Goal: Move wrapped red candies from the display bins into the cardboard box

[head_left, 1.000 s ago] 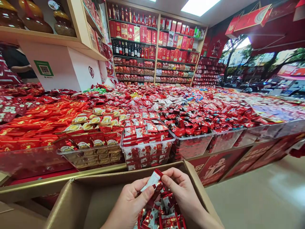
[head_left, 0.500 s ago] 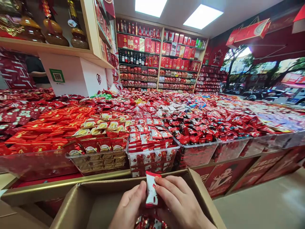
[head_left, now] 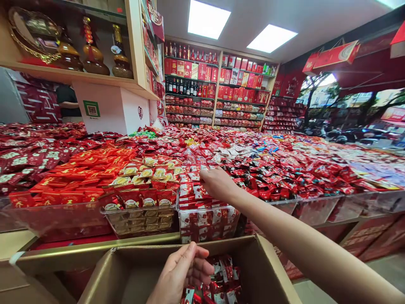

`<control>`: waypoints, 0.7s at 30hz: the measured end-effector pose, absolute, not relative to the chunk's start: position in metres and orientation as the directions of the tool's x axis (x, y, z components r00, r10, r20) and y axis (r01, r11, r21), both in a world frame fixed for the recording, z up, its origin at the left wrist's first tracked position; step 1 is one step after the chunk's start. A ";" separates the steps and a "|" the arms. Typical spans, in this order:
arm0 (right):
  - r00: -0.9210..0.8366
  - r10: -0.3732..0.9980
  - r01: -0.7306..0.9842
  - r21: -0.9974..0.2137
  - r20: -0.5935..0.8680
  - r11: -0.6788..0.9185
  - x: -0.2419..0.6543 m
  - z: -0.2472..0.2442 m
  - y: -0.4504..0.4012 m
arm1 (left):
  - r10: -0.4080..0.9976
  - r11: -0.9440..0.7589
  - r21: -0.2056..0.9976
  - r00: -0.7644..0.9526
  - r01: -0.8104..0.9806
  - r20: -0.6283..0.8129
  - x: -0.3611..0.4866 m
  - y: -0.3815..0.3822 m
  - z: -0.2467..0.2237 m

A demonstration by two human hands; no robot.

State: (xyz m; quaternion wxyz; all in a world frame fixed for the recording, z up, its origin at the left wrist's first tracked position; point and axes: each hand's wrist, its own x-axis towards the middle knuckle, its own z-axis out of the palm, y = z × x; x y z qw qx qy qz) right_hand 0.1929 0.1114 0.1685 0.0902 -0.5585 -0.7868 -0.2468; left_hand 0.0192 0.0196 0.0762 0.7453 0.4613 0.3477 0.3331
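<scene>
My left hand (head_left: 182,272) hovers over the cardboard box (head_left: 126,274), thumb apart from its loosely curled fingers, with nothing in it. Below and beside it in the box lie several red-and-white wrapped candies (head_left: 226,270). My right hand (head_left: 217,183) is stretched forward over the clear plastic bin (head_left: 209,209) of neatly stacked red-and-white packets (head_left: 191,190). Its fingers are bent down and closed among the top packets. What they hold, if anything, is hidden under the hand.
Left of that bin stands a bin of gold-and-red packets (head_left: 148,198), then orange-red packets (head_left: 82,169). Dark red packets (head_left: 275,181) fill bins on the right. A wooden cabinet (head_left: 139,80) overhangs the display at left. Shelves of bottles and boxes (head_left: 218,84) line the back wall.
My right hand has left the box, where both hands held a red-and-white packet, and reached forward to the bin. My left hand has opened. The view has tilted up and turned slightly left.
</scene>
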 end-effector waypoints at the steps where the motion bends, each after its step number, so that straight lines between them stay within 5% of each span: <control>1: -0.367 0.846 0.918 0.299 0.387 0.261 0.192 0.167 0.116 | 0.812 0.360 0.916 0.542 -0.176 -0.215 0.019 0.020 0.075; 10: -0.399 0.901 0.909 0.199 0.169 0.365 0.193 0.166 0.116 | 0.780 0.364 0.914 0.594 -0.180 -0.194 0.021 0.022 0.070; 17: -0.338 0.940 0.941 0.028 0.040 0.337 0.194 0.180 0.121 | 0.773 0.356 0.919 0.606 -0.171 -0.186 0.023 0.025 0.059; 21: -0.298 0.954 0.954 0.042 0.024 0.297 0.191 0.181 0.122 | 0.768 0.360 0.918 0.612 -0.165 -0.191 0.024 0.026 0.053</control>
